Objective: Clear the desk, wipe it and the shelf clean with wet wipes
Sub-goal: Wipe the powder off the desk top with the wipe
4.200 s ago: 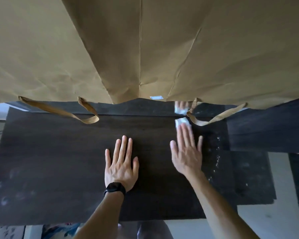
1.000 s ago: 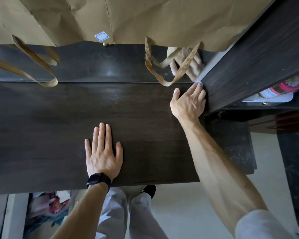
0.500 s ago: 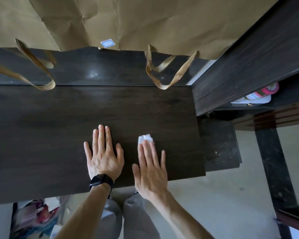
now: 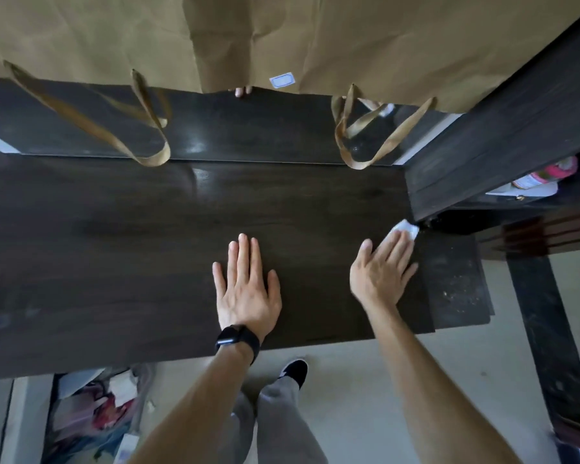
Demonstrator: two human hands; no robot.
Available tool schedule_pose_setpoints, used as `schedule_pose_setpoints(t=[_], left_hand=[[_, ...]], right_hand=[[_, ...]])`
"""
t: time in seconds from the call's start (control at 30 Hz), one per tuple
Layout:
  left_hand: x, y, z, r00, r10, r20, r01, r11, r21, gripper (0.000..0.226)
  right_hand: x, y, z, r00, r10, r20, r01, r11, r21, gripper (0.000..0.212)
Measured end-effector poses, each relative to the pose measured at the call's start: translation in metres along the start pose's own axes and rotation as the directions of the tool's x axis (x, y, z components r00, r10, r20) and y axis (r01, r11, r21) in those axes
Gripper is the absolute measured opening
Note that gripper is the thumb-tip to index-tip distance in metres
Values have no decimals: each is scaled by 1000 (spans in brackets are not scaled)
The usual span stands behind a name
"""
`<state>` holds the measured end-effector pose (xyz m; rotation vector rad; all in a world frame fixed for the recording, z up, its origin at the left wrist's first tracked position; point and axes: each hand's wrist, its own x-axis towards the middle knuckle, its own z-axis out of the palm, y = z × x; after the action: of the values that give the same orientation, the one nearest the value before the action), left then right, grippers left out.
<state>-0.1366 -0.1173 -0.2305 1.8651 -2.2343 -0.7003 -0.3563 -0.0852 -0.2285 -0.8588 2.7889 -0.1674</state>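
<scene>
Both grips lie flat, fingers straight, on the dark tabletop [image 4: 114,249]: my left grip [image 4: 246,289] at frame centre holds nothing; my right grip [image 4: 382,272] presses the white wet wipe [image 4: 406,227] centre-right, just beside the shelf [image 4: 489,145] corner.

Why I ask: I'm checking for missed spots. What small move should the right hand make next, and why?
Probably draw the wipe back along the right edge of the desk toward the near side. The right hand presses it flat at the corner by the shelf, while the left hand rests flat on the desk. The speckled lower panel beside it can follow.
</scene>
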Motion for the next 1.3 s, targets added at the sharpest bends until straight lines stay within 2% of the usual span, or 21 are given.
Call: schedule_pose_setpoints(t=[0.03, 0.1, 0.17, 0.23, 0.3, 0.37, 0.4, 0.43, 0.47, 0.53, 0.63, 0.7, 0.83, 0.93, 1.0, 1.03, 1.1, 1.13, 1.2, 1.27, 1.3], left_hand=[[0, -1, -5, 1000, 14, 11, -14, 997, -72, 65], [-6, -14, -23, 997, 74, -3, -72, 961, -267, 60], [-20, -45, -45, 993, 93, -67, -110, 941, -320, 56], [-38, -92, -67, 989, 5, -149, -43, 967, -252, 54], [-54, -146, -86, 964, -157, -215, 121, 978, -171, 56], [-65, -193, -103, 928, -307, -211, 295, 951, -91, 58], [-68, -212, -109, 914, -362, -182, 359, 932, -53, 58], [-69, -227, -114, 906, -399, -143, 402, 916, -11, 58], [-70, -238, -117, 905, -412, -108, 418, 908, 35, 60], [-70, -246, -118, 912, -406, -67, 411, 905, 112, 61], [-64, -233, -116, 907, -419, -38, 421, 900, 112, 61], [-58, -215, -111, 928, -371, -25, 371, 922, 115, 61], [-50, -168, -94, 980, -189, 54, 181, 975, 130, 59], [-56, -136, -81, 989, -103, 102, 91, 989, 121, 58], [-65, -124, -76, 986, -106, 129, 92, 990, 110, 59], [-71, -121, -74, 983, -115, 141, 100, 989, 106, 59], [-86, -121, -73, 981, -134, 140, 116, 985, 129, 60], [-93, -124, -75, 980, -146, 138, 126, 982, 143, 61], [-106, -133, -77, 975, -169, 146, 145, 976, 163, 64], [-118, -145, -79, 971, -186, 148, 156, 969, 194, 64], [-121, -150, -81, 970, -193, 147, 161, 965, 206, 64]], right_hand=[[-33, 2, 4, 999, -45, 28, 45, 999, -21, 71], [-100, 3, 12, 965, -232, 123, 245, 964, -101, 69], [-147, -10, 19, 866, -453, 211, 482, 868, -116, 66], [-172, -40, 30, 711, -656, 255, 690, 721, -70, 63], [-188, -84, 42, 507, -817, 274, 849, 529, 7, 62], [-205, -133, 57, 301, -911, 281, 940, 333, 70, 60], [-212, -157, 65, 229, -934, 275, 961, 262, 90, 60], [-215, -181, 72, 194, -943, 271, 967, 230, 106, 59], [-216, -202, 76, 194, -943, 270, 967, 231, 110, 59], [-205, -228, 79, 272, -924, 268, 950, 303, 81, 60], [-174, -221, 70, 470, -852, 231, 871, 491, 36, 60], [-149, -196, 57, 615, -763, 199, 778, 628, 4, 61], [-95, -106, 28, 899, -414, 140, 421, 907, -21, 61], [-78, -31, 3, 986, -135, 100, 133, 991, 33, 62], [-87, -10, 1, 991, -46, 129, 39, 998, 52, 63], [-99, -9, 4, 989, -65, 131, 59, 997, 47, 63], [-139, -23, 14, 954, -277, 115, 280, 960, -11, 63], [-163, -35, 23, 894, -430, 126, 437, 899, -37, 64], [-205, -61, 41, 696, -696, 178, 710, 704, -24, 63], [-227, -96, 54, 513, -836, 194, 849, 528, 29, 61], [-228, -112, 57, 449, -870, 205, 883, 467, 47, 61]])
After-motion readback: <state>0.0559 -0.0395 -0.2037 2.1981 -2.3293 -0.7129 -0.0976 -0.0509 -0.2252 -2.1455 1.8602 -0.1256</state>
